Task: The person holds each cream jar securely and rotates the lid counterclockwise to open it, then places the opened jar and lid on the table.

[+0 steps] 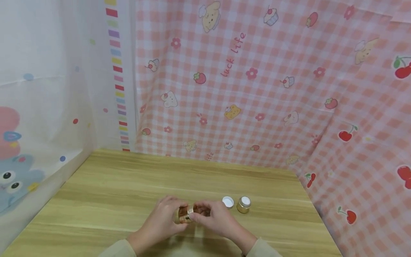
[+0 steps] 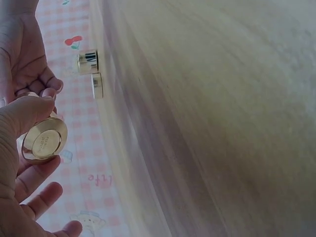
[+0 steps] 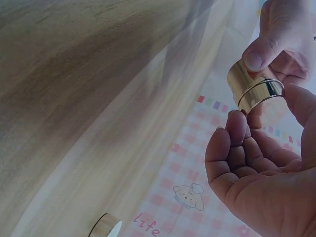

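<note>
Both hands hold a shiny gold cosmetic jar (image 1: 183, 215) above the table, tipped on its side. My left hand (image 1: 163, 215) grips the jar's body between thumb and fingers. In the left wrist view the stamped round base (image 2: 45, 143) faces the camera. At the other end, my right hand (image 1: 216, 216) pinches the narrower gold lid (image 3: 262, 94) between thumb and fingertips. The lid sits against the body with a thin seam between them; whether it is screwed tight cannot be told. The jar's inside is hidden.
Right of the hands, a second gold lid (image 1: 228, 202) lies with its white inside up. Beside it stands a small gold jar (image 1: 243, 206) with a white top. Pink checked cloth (image 1: 218, 117) hangs behind the wooden table (image 1: 135, 185), with cloths at both sides.
</note>
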